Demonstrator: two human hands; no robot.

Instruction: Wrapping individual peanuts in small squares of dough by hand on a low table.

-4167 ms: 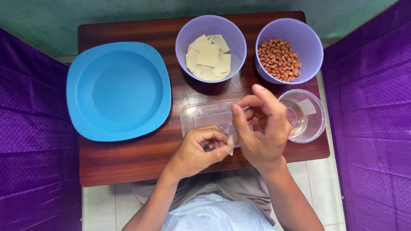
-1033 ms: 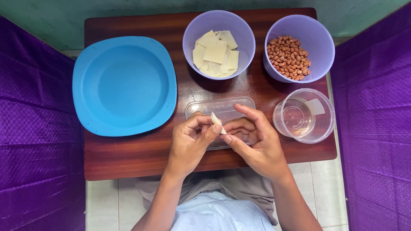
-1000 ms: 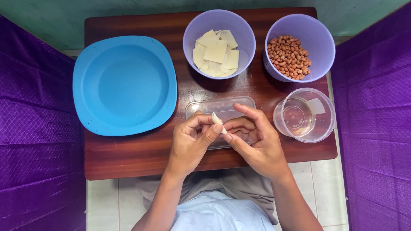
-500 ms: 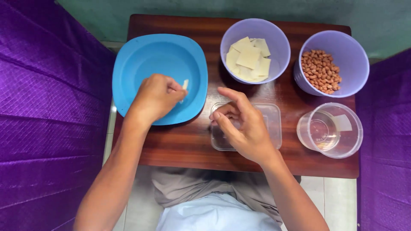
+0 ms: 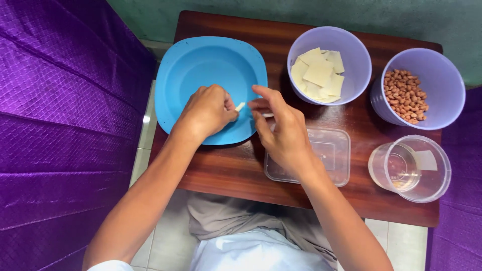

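While the left hand (image 5: pixel 208 113) pinches a pale folded piece (image 5: pixel 240 106) over the blue plate (image 5: pixel 201 65), the right hand (image 5: pixel 281 131) — seemingly empty — hovers close.

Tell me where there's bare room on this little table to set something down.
The wooden table is bare along its near edge under the blue plate, and between the clear tray and clear cup. Most of the plate itself lies open. The two purple bowls crowd the far right.

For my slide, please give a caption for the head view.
Left hand holds a small white piece over the blue plate; right hand reaches beside it.
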